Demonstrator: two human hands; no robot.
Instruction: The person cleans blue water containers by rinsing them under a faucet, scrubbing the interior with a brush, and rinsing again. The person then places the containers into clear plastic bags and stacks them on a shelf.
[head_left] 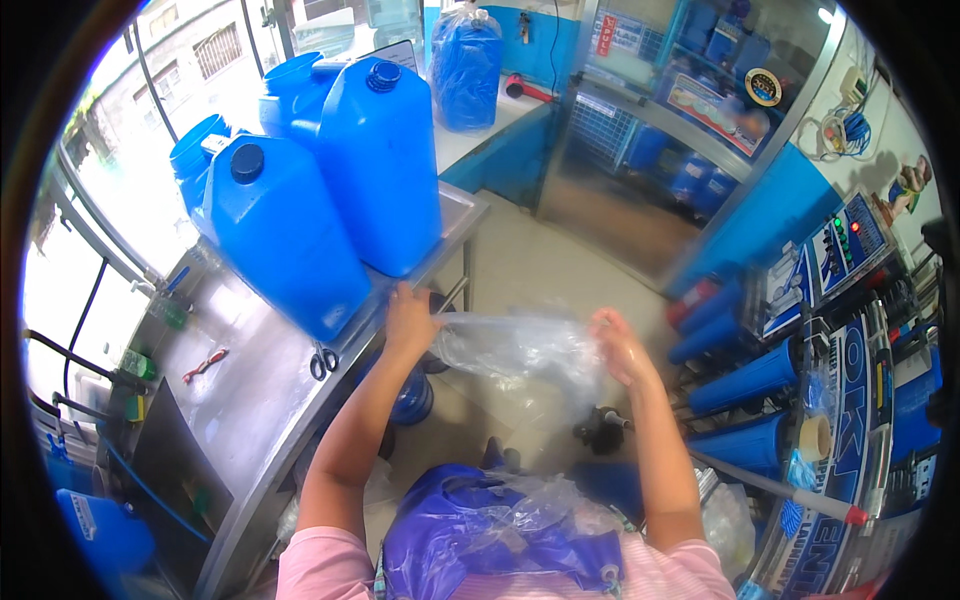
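A clear plastic bag (520,345) is stretched out in front of my body, above the floor. My left hand (411,322) is closed on its left end, beside the edge of the metal counter. The bag's right end is in the fingers of my right hand (622,347). Close beyond my left hand stand two large blue water jugs on the counter: one jug (280,230) with a dark cap and a taller jug (385,160) with a blue cap. Black-handled scissors (323,362) lie at the counter's edge, near my left forearm.
The stainless counter (250,400) runs along my left and holds red-handled pliers (205,366). A bagged blue jug (467,75) stands on the far ledge. On my right are blue filter housings (745,378) and a control panel (845,240). A glass door (660,150) stands ahead.
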